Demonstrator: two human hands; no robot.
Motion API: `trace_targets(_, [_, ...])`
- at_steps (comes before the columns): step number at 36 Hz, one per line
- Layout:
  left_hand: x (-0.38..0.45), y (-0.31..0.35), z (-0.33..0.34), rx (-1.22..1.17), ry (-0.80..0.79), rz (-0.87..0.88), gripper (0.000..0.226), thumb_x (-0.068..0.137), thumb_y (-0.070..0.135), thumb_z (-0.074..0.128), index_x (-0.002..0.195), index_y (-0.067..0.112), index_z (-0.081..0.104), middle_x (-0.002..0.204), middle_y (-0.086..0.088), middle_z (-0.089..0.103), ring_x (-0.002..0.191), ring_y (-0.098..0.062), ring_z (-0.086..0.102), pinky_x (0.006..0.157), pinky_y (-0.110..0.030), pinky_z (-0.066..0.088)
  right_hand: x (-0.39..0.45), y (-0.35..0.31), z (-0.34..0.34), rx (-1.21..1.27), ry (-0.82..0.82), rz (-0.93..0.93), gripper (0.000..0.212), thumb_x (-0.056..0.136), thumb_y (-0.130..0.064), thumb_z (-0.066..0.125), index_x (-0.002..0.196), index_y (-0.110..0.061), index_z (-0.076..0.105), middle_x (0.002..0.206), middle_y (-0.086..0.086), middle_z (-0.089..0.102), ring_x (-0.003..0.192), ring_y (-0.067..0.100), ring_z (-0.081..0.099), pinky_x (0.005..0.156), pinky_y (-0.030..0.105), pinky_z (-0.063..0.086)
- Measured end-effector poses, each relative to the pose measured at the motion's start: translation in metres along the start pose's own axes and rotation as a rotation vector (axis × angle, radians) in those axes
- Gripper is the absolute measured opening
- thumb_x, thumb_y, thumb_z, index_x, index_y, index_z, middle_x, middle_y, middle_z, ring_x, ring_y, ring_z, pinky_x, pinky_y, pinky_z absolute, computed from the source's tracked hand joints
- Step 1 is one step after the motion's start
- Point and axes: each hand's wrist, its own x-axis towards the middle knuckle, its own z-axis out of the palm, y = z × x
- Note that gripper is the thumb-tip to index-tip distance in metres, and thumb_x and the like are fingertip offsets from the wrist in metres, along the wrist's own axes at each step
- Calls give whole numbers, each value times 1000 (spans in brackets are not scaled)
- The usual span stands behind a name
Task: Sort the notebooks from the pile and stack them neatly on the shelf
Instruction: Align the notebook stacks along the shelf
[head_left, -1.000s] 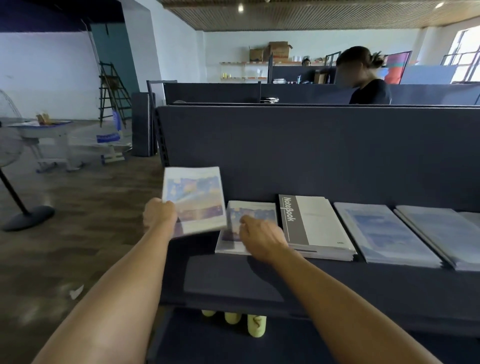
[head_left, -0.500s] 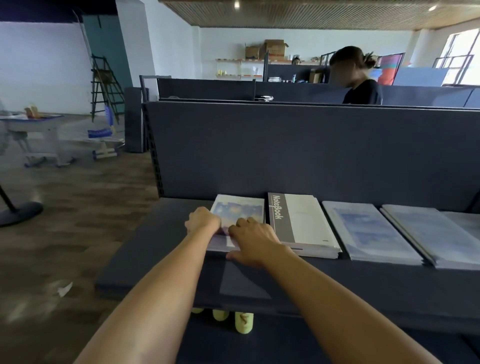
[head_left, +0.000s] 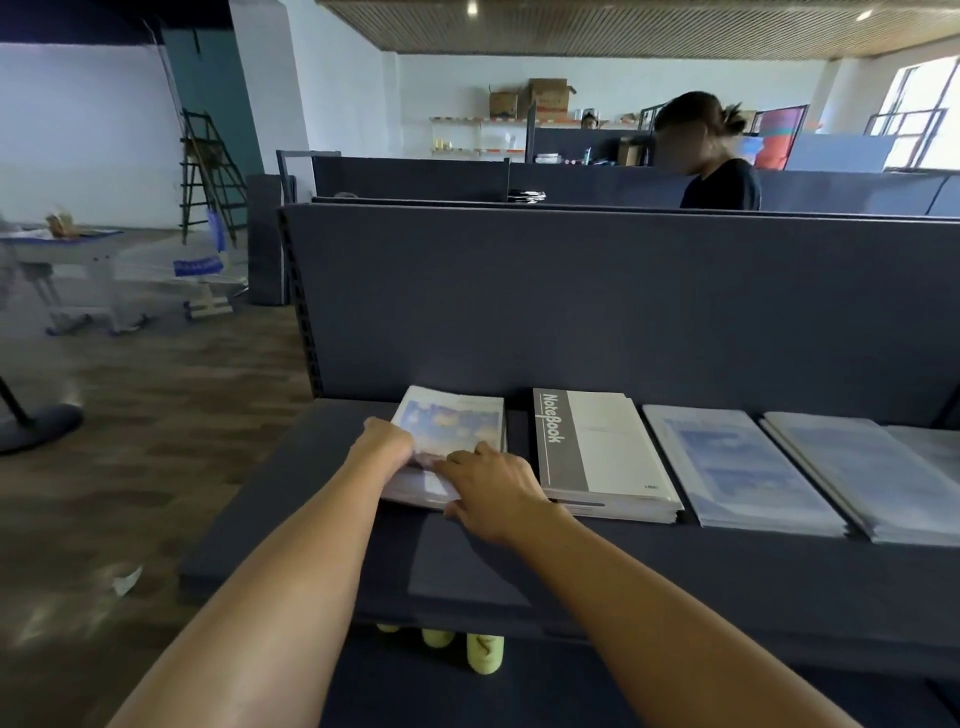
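Observation:
On the dark shelf (head_left: 311, 519), a low stack of sky-picture notebooks (head_left: 457, 423) lies at the left end of a row. My left hand (head_left: 387, 447) grips the stack's left edge with curled fingers. My right hand (head_left: 488, 491) rests flat on the near part of the top cover, thumb along the front edge. Right of it lie a grey-and-white "NoteBook" stack (head_left: 602, 452), a pale blue stack (head_left: 737, 470) and another pale stack (head_left: 872, 475).
A dark back panel (head_left: 571, 301) rises behind the shelf. Yellow-green bottles (head_left: 483, 652) stand on the level below. A person (head_left: 719, 166) is behind the partitions. A fan base (head_left: 36, 426) and a ladder (head_left: 208, 166) stand on the wooden floor at left.
My left hand brought the sky-picture notebook down from the left onto the stack. Both hands now lie on that stack, which sits slightly farther back.

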Motion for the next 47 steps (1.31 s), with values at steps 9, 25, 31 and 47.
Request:
trace_targets(9, [-3, -5, 4, 228, -5, 125, 52, 90, 20, 56, 138, 13, 38, 141, -16, 31, 126, -35, 36, 92, -38, 36, 7, -8, -4, -15, -69, 117, 50, 93, -41, 54, 136, -19, 42, 131, 5, 49, 122, 31, 43, 88, 40, 42])
trace_targets(25, [-44, 14, 22, 147, 196, 542, 45, 88, 9, 53, 132, 16, 46, 144, -10, 34, 128, -31, 35, 100, -37, 34, -10, 8, -23, 109, 233, 363, 32, 91, -31, 41, 111, -17, 61, 115, 6, 63, 112, 25, 49, 97, 40, 29])
trace_targets(31, [-85, 54, 59, -60, -9, 730, 44, 91, 5, 43, 134, 13, 49, 144, -11, 34, 130, -28, 41, 104, -36, 36, -46, 72, -20, 348, 590, 632, 28, 89, -10, 43, 114, -14, 55, 113, 5, 62, 104, 25, 53, 83, 35, 36])
trace_targets(47, [-102, 78, 99, -277, -265, 296, 57, 98, 12, 33, 152, 6, 14, 151, -13, 35, 133, -33, 39, 103, -35, 35, -76, 124, -8, 712, 211, 995, 45, 93, -14, 40, 136, -1, 38, 130, 15, 52, 107, 29, 54, 75, 30, 41])
